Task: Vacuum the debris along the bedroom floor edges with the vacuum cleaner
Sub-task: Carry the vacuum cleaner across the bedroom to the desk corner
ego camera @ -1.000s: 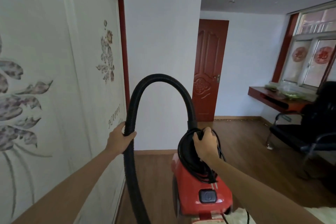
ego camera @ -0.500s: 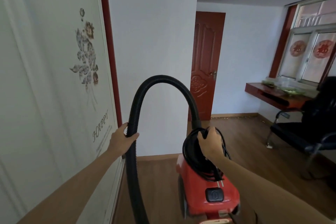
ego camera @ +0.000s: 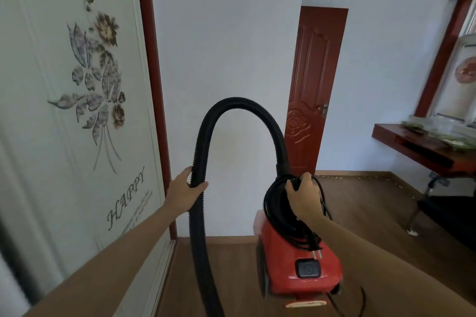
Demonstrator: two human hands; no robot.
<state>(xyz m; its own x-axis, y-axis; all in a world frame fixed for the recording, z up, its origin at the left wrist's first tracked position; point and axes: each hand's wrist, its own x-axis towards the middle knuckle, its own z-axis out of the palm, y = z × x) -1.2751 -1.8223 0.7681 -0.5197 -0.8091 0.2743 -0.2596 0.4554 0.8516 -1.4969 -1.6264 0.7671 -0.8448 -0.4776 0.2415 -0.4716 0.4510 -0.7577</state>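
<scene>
I carry a red canister vacuum cleaner [ego camera: 298, 262] off the wooden floor [ego camera: 231, 278]. My right hand [ego camera: 302, 197] grips its top handle, where a coiled black power cord [ego camera: 277, 203] is wrapped; the plug hangs down over the red body. A black ribbed hose [ego camera: 239, 104] arches up from the vacuum and drops to the lower left. My left hand [ego camera: 186, 192] grips the hose's descending part. The hose's lower end is out of view. Small light debris [ego camera: 342, 177] lies along the far skirting.
A white sliding wardrobe door [ego camera: 77, 110] with a flower print stands close on my left. A white wall corner [ego camera: 226, 46] is straight ahead. Farther back are a red door [ego camera: 313, 90], a red wall-mounted desk [ego camera: 422, 147] at right and a dark chair [ego camera: 448, 213].
The view has moved forward and turned slightly left: the wardrobe door and wall corner are closer, the window has slid off right. Both hands keep their grips on hose and handle.
</scene>
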